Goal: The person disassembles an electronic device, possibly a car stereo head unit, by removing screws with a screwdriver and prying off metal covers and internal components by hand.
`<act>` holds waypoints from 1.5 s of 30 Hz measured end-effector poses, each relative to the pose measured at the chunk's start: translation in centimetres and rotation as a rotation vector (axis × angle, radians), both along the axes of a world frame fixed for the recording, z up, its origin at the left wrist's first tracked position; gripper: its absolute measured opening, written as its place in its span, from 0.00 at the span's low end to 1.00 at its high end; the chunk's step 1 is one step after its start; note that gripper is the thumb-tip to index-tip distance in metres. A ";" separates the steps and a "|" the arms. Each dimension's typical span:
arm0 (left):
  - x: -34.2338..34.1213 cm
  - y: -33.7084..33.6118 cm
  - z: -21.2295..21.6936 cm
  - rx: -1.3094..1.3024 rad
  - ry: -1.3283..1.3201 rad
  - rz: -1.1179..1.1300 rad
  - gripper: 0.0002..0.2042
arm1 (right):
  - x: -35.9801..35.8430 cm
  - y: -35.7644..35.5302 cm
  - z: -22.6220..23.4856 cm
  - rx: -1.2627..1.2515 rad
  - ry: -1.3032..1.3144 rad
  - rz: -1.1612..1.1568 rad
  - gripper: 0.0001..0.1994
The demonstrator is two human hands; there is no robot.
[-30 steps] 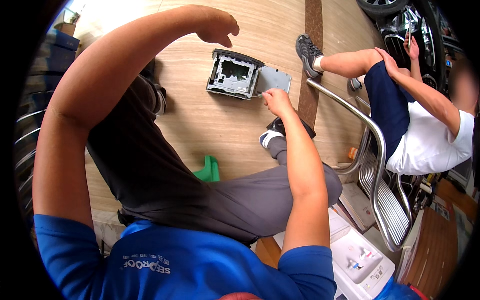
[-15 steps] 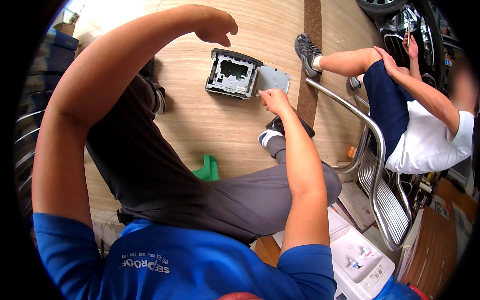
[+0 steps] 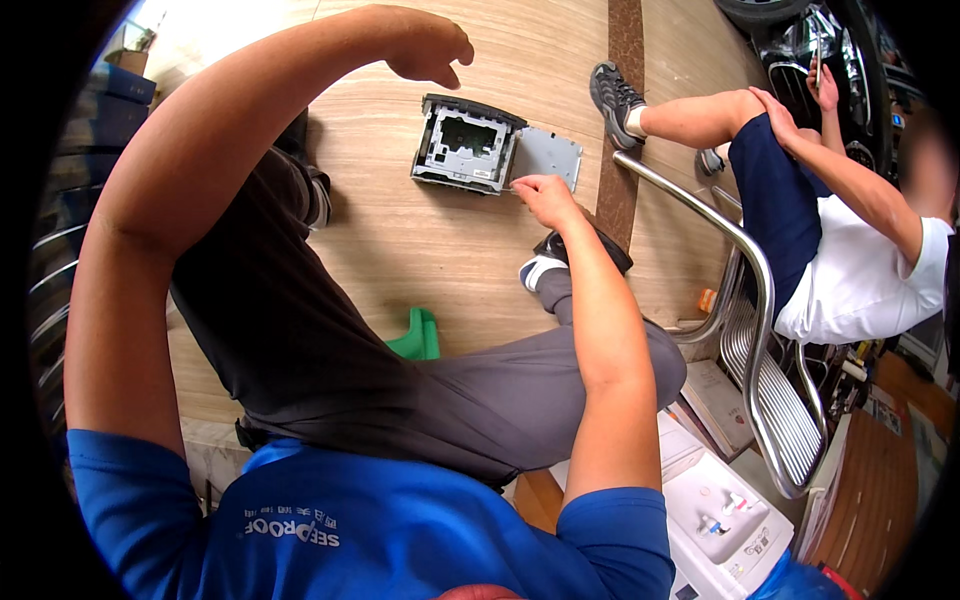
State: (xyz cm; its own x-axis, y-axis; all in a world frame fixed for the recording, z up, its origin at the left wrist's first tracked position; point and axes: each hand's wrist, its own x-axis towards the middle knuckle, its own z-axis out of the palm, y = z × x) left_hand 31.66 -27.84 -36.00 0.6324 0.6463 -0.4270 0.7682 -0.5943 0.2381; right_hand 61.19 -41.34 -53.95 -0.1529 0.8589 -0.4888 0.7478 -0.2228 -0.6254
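Little has moved since the earlier frames: the right hand has edged a touch closer to the near edge of the metal chassis, while the left hand stays raised above it.

That chassis, a grey open-topped electronic unit with a dark frame, lies flat on the wooden floor at about twelve o'clock from the person. A flat grey metal plate lies against its three-o'clock side. The right hand sits at the chassis's five-o'clock corner, its fingers pinched together at that edge; whether they grip a small tool or only touch the metal cannot be told. The left hand hangs at the chassis's eleven o'clock, apart from it, with fingers loosely curled and empty.

A green plastic piece lies on the floor at six o'clock from the chassis, beside the person's dark trouser leg. At three o'clock a second person in a white shirt sits near a chrome chair frame.
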 end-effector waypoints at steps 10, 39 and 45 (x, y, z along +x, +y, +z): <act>-0.3 0.2 0.3 -0.035 -0.030 -0.016 0.23 | -0.8 0.5 1.2 -0.059 -0.108 -0.041 0.13; 0.1 -0.3 0.2 0.023 0.021 -0.022 0.22 | 0.3 0.2 0.7 0.228 -0.108 0.011 0.11; -0.3 -0.2 -0.1 0.031 0.001 -0.020 0.22 | -0.4 0.1 1.2 0.117 -0.027 -0.033 0.11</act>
